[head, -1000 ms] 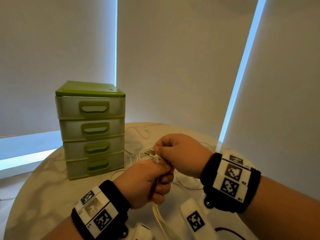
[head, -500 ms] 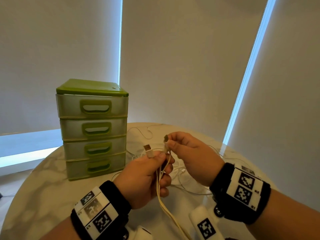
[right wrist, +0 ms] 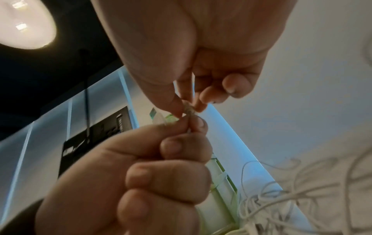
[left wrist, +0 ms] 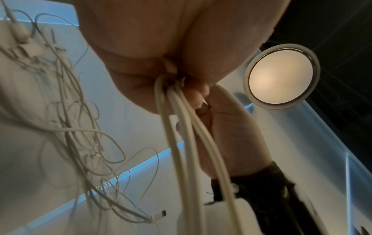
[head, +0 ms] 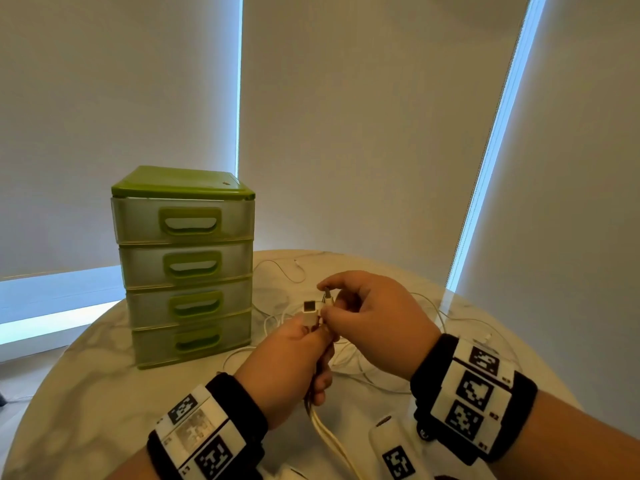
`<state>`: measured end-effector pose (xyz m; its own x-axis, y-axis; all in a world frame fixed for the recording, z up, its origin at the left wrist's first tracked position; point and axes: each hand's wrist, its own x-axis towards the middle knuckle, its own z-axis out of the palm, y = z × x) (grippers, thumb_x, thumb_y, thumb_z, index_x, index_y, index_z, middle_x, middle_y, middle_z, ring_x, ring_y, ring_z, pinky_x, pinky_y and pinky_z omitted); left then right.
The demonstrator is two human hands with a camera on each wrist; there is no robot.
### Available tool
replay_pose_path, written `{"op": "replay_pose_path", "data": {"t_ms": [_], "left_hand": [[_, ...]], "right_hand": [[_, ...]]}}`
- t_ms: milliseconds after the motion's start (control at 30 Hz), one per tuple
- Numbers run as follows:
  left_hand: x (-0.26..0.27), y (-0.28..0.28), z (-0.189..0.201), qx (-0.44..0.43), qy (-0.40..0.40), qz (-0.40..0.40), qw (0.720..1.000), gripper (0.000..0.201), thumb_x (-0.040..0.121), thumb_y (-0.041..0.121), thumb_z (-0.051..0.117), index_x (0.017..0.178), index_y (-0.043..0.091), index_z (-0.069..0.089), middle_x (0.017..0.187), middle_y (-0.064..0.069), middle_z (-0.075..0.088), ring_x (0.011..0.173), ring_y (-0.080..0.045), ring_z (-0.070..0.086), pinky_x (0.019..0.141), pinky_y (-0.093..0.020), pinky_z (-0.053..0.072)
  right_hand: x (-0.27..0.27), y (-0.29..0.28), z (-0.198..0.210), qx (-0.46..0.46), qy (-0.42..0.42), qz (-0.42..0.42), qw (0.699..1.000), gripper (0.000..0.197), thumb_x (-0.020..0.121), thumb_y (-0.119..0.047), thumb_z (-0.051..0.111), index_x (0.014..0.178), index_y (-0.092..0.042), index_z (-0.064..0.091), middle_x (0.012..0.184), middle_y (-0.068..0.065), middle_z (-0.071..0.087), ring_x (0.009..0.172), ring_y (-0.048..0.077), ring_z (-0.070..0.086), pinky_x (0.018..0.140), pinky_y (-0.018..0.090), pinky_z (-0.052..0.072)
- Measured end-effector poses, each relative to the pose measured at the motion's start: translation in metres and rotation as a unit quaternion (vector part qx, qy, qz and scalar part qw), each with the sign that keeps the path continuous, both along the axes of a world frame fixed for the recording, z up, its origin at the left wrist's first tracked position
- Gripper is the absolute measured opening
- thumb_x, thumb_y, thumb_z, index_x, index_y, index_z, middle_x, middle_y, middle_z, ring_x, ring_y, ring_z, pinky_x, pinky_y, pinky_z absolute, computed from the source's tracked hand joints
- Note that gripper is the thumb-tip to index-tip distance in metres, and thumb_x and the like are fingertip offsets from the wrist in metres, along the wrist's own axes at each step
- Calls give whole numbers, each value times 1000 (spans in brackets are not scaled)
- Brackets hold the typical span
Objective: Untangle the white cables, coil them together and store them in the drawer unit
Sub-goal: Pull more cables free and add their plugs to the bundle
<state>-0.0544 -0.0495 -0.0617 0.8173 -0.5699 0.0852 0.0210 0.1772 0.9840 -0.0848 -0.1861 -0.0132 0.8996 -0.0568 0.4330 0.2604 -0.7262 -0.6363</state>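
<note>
My left hand [head: 294, 362] grips a bundle of white cables [head: 325, 434], which hang down from the fist [left wrist: 181, 143]. A white USB plug [head: 309, 311] sticks up above its thumb. My right hand [head: 367, 320] pinches a second small cable plug [head: 327, 295] between thumb and forefinger, right beside the USB plug; the right wrist view shows that plug [right wrist: 189, 109] at the fingertips. More loose white cable [head: 363, 372] lies tangled on the round marble table [head: 86, 403] under and behind both hands. The green four-drawer unit [head: 187, 268] stands to the left, all drawers closed.
A thin white cable end [head: 287, 268] trails across the far side of the table. White window blinds hang behind. A white device with a black marker [head: 394, 448] sits near my right wrist. A round ceiling lamp [left wrist: 281, 76] shows in the left wrist view.
My right hand, which had lifted its plug apart from the left fist, has brought it back close beside the USB plug. My head has tilted slightly; the left hand keeps its grip.
</note>
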Motion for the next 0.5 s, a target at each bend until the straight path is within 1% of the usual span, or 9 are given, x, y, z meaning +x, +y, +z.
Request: {"op": "replay_pose_path", "data": {"t_ms": [67,133,200,233,300,367,433,467,500], "left_hand": [[1,0,1,-22,12,22,999,22,102,21,42,93,5,54,64,-5,56,47,-17,49,44,-29,43],[4,0,3,-52,33,38,997,25,103,20,42,101,2,59,70,-9,64,53,-18,57,48,-30,48],[5,1,4,-70,54,20,996,27,103,20,41,107,1,61,78,-13,68,57,-20,60,50,-30,49],[5,2,5,-79,71,4,994,28,103,21,41,107,2,61,80,-14,68,57,-19,59,49,-29,48],[7,6,8,-90,110,-41,989,25,103,21,40,100,5,59,75,-12,64,52,-17,51,47,-26,42],[8,8,10,-99,144,-84,981,23,102,22,39,94,9,56,67,-5,52,49,-13,40,47,-25,36],[11,9,10,-116,149,-69,980,24,102,23,39,88,10,54,62,-2,43,49,-12,39,49,-27,36],[13,9,10,-129,133,-45,982,26,102,23,39,83,10,51,62,-2,42,49,-12,41,50,-27,38],[14,9,11,-138,113,-14,984,28,103,23,38,80,10,47,62,-3,41,49,-11,44,51,-25,40]], "right_hand": [[3,0,1,-5,-6,-9,1000,16,83,-24,68,97,-32,67,73,-8,65,63,4,60,64,23,55],[7,-2,1,34,8,-12,999,11,80,-25,76,88,-25,68,68,-5,64,57,3,56,60,26,52],[8,-5,4,43,33,-13,998,17,75,-29,81,81,-20,69,67,2,67,56,10,58,60,32,52],[9,-7,6,46,50,-14,998,19,73,-30,82,80,-17,70,71,6,70,59,17,62,64,35,54],[10,-7,8,92,77,-7,993,21,72,-28,83,80,-12,71,76,7,74,70,22,69,72,38,57],[12,-4,1,164,88,6,983,25,72,-33,82,83,-14,71,71,2,72,66,17,68,70,37,56],[9,0,-8,182,115,-9,976,38,74,-56,73,89,-22,68,75,-2,69,67,13,63,67,38,54],[3,3,-13,191,167,7,967,43,77,-62,66,92,-22,66,77,-3,68,68,14,62,66,37,55],[-5,9,-19,211,227,47,950,41,83,-59,61,97,-21,65,78,-2,67,68,15,63,65,35,55]]}}
